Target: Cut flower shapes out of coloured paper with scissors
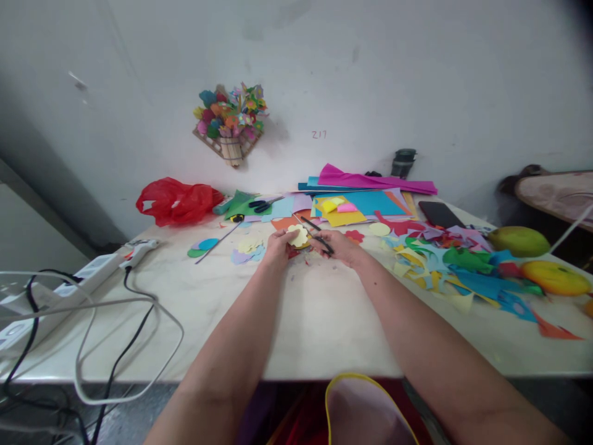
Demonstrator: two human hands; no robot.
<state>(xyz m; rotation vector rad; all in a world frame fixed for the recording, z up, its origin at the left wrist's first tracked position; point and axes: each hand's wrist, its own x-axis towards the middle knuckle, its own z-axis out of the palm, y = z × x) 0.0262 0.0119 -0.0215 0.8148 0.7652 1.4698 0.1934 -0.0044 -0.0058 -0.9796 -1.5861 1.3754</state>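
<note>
Scissors point(317, 235) in right hand point(341, 248), paper flower point(298, 235) in left hand point(277, 248); "217" point(319, 134) on wall point(417, 74)

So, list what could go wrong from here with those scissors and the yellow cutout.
1. The scissors in the right hand sit close to the left hand pinching the small yellow cutout; a finger might get nicked.
2. Cables loop off the table edge; a snag could drag the power strip.

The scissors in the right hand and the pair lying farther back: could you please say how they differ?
The held scissors are gripped in the right hand, blades open at the yellow cutout; the spare scissors lie untouched on green paper, nearer the wall. Both have dark handles.
</note>
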